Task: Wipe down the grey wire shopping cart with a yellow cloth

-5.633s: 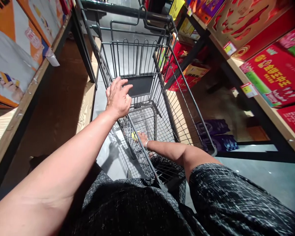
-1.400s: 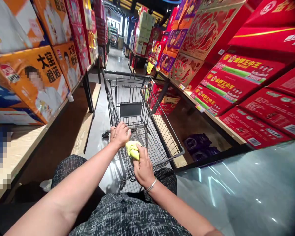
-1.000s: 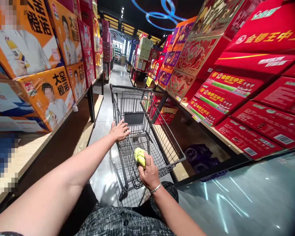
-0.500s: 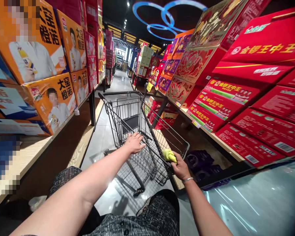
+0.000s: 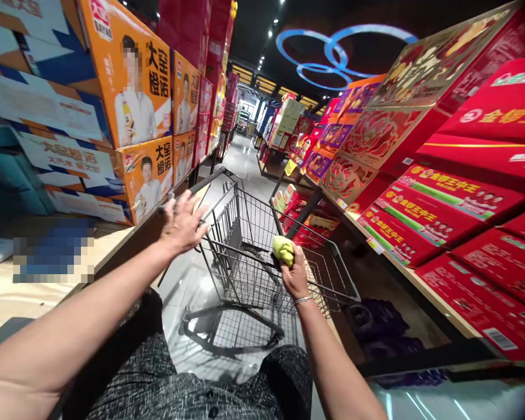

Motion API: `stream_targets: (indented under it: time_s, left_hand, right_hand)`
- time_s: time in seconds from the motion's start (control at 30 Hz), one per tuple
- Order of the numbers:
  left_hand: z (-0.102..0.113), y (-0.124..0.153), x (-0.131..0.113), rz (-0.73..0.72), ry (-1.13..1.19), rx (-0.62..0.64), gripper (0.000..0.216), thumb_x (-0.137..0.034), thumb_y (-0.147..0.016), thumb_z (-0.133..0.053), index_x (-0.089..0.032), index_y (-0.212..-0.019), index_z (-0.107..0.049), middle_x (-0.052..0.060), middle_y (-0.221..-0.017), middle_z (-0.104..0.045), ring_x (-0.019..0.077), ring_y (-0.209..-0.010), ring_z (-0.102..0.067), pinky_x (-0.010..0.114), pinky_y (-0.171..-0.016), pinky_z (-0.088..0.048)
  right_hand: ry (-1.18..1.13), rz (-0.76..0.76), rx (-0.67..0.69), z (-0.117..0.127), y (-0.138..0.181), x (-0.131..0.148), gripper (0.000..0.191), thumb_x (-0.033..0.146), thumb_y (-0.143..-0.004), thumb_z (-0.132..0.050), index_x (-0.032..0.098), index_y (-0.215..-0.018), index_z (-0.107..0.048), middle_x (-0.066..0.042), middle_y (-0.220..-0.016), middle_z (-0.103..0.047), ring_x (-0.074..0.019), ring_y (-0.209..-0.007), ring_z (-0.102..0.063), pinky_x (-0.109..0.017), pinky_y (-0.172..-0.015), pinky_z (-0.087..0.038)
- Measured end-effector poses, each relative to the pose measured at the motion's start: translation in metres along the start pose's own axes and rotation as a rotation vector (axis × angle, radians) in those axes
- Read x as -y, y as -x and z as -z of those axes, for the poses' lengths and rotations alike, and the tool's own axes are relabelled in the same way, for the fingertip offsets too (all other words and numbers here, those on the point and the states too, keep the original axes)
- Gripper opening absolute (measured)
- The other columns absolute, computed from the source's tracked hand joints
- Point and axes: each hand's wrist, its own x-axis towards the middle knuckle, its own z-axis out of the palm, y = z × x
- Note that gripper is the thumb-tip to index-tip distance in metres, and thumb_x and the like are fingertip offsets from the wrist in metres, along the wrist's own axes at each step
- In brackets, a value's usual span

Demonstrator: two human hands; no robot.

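A dark grey wire shopping cart (image 5: 245, 280) stands slanted in the aisle in front of me. My left hand (image 5: 181, 224) rests on the cart's upper left rim with its fingers spread and nothing in it. My right hand (image 5: 294, 275) is closed on a crumpled yellow cloth (image 5: 283, 249) and presses it against a top bar of the cart basket. A thin bracelet sits on my right wrist. My grey checked clothing fills the bottom of the view.
Stacked orange boxes (image 5: 131, 99) fill the left shelf above a wooden ledge (image 5: 9, 291). Red gift boxes (image 5: 441, 204) line the slanted right shelves, with purple packs (image 5: 385, 321) low beneath them. The glossy aisle floor (image 5: 245, 163) runs ahead between them.
The cart has swung round to the left. My left hand went up and left along the rim, its fingers now spread. My right hand carried the cloth from the cart's right corner to a middle bar.
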Motion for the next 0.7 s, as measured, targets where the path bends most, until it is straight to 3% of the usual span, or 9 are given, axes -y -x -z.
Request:
stream_targets:
  time_s: [0.07,0.13,0.2,0.27,0.4,0.53,0.6,0.7]
  left_hand:
    - [0.023,0.006,0.028,0.028,0.024,-0.052,0.048,-0.048,-0.089,-0.052,-0.015,-0.122,-0.064,0.017,-0.143,-0.051,0.038,-0.144,-0.028,0.064,-0.115,-0.008]
    - [0.039,0.018,0.042,-0.037,0.184,0.111,0.053,-0.058,-0.092,-0.043,-0.016,-0.108,-0.07,0.013,-0.123,-0.066,0.0359,-0.134,-0.044,0.057,-0.115,-0.021]
    - [0.05,0.033,0.044,-0.026,0.429,0.235,0.062,-0.062,-0.097,-0.028,-0.019,-0.116,-0.069,0.009,-0.114,-0.071,0.0302,-0.124,-0.055,0.05,-0.113,-0.03]
    - [0.057,0.047,0.039,0.071,0.697,0.257,0.071,-0.066,-0.097,-0.018,-0.02,-0.133,-0.059,0.008,-0.117,-0.07,0.0265,-0.118,-0.059,0.045,-0.112,-0.035]
    - [0.068,0.062,0.026,0.305,1.19,0.374,0.097,-0.083,-0.085,-0.003,-0.02,-0.143,-0.048,0.014,-0.129,-0.063,0.0291,-0.117,-0.062,0.039,-0.097,-0.05]
    - [0.078,0.064,0.019,0.506,1.502,0.454,0.109,-0.071,-0.08,0.027,-0.017,-0.147,-0.039,0.019,-0.139,-0.054,0.029,-0.111,-0.065,0.041,-0.093,-0.053]
    - [0.08,0.064,0.017,0.535,1.51,0.424,0.109,-0.068,-0.08,0.029,-0.017,-0.145,-0.042,0.019,-0.141,-0.052,0.0282,-0.111,-0.065,0.04,-0.094,-0.052]
    - [0.078,0.064,0.019,0.493,1.432,0.415,0.106,-0.073,-0.082,0.023,-0.019,-0.143,-0.045,0.017,-0.138,-0.056,0.0283,-0.109,-0.065,0.04,-0.09,-0.054]
  right_hand:
    - [-0.035,0.128,0.02,-0.024,0.0,0.038,0.056,0.022,-0.089,-0.046,0.019,-0.144,-0.032,-0.016,-0.132,-0.051,-0.0227,-0.123,-0.053,-0.045,-0.105,-0.046]
    - [-0.074,0.273,0.057,-0.043,0.003,0.076,0.061,0.02,-0.09,-0.046,0.021,-0.147,-0.025,-0.016,-0.133,-0.05,-0.0229,-0.125,-0.051,-0.045,-0.104,-0.047]
    - [-0.109,0.413,0.103,-0.057,0.007,0.112,0.064,0.021,-0.09,-0.049,0.023,-0.149,-0.024,-0.016,-0.133,-0.05,-0.024,-0.125,-0.051,-0.045,-0.103,-0.047]
    - [-0.083,0.513,0.185,-0.068,0.012,0.145,0.06,0.024,-0.091,-0.054,0.029,-0.147,-0.033,-0.013,-0.132,-0.051,-0.0244,-0.124,-0.051,-0.044,-0.104,-0.046]
    - [0.076,0.645,0.369,-0.082,0.02,0.199,0.051,0.029,-0.093,-0.058,0.051,-0.138,-0.046,0.0,-0.139,-0.051,-0.0253,-0.13,-0.045,-0.048,-0.112,-0.037]
    - [0.13,0.719,0.382,-0.095,0.024,0.229,0.049,0.031,-0.093,-0.059,0.057,-0.133,-0.046,0.009,-0.147,-0.045,-0.0311,-0.141,-0.03,-0.065,-0.116,-0.022]
    - [0.139,0.729,0.378,-0.101,0.024,0.233,0.043,0.032,-0.092,-0.061,0.053,-0.129,-0.052,0.009,-0.148,-0.045,-0.0338,-0.144,-0.024,-0.072,-0.113,-0.016]
    - [0.103,0.772,0.397,-0.107,0.021,0.222,0.036,0.032,-0.091,-0.063,0.048,-0.122,-0.057,0.007,-0.145,-0.048,-0.0309,-0.143,-0.025,-0.069,-0.115,-0.016]
